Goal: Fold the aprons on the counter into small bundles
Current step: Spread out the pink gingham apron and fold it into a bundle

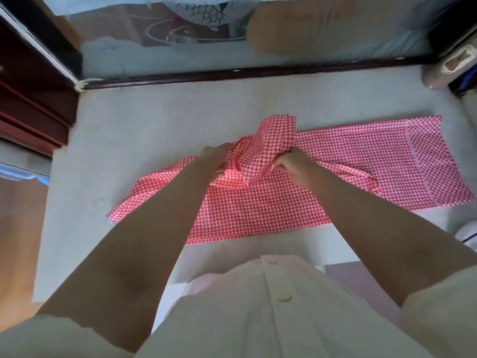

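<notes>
A red-and-white checked apron lies spread across the grey counter, reaching from the lower left to the right edge. Its middle part is bunched up into a raised fold between my hands. My left hand grips the left side of that bunch, fingers curled into the cloth. My right hand pinches the right side of the same fold. Both hands hold it a little above the flat part of the apron.
A dark wooden frame with patterned glass runs along the back of the counter. A dark red cabinet stands at the left. A grey container sits at the back right corner, and a white object at the right edge.
</notes>
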The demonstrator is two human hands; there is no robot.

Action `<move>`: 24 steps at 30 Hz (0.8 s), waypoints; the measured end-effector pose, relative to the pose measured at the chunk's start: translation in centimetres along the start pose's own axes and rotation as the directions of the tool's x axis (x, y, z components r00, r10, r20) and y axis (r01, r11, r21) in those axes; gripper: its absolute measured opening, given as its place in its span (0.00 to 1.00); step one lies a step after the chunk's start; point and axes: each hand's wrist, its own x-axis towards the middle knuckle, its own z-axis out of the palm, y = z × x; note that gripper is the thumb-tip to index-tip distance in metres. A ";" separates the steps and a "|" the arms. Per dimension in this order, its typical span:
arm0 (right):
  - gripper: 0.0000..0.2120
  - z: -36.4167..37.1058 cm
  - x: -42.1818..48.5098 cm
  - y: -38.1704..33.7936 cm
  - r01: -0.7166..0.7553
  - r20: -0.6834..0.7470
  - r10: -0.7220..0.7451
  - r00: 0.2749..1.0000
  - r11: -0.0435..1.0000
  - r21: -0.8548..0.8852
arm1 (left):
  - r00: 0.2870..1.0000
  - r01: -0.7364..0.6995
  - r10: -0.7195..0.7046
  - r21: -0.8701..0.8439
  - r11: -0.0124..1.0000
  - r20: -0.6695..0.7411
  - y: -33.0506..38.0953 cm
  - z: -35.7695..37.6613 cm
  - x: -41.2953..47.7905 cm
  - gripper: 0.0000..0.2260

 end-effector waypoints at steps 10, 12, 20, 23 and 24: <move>0.14 -1.3 -3.9 3.8 -0.066 0.192 0.021 0.981 0.970 0.233 | 1.000 -0.024 0.026 0.140 0.990 -0.009 -3.8 2.9 -0.2 0.12; 0.20 -1.5 -4.1 3.5 -0.038 0.145 -0.002 0.989 0.961 0.274 | 0.999 -0.016 0.021 0.118 0.993 -0.042 -3.6 3.5 -0.6 0.10; 0.15 -1.5 -3.8 2.8 0.060 0.003 -0.060 0.998 0.994 0.090 | 0.954 -0.255 0.248 -0.021 0.967 -0.167 -3.8 3.8 -1.2 0.11; 0.16 -1.5 -2.7 2.9 -0.040 -0.243 0.092 0.966 0.977 0.212 | 0.690 -0.609 0.661 0.255 0.751 -0.296 -2.3 4.1 -2.7 0.05; 0.16 -1.6 -2.9 2.8 -0.078 -0.214 0.134 0.968 0.965 0.250 | 0.625 -0.660 0.737 0.332 0.674 -0.257 -1.9 4.4 -3.0 0.04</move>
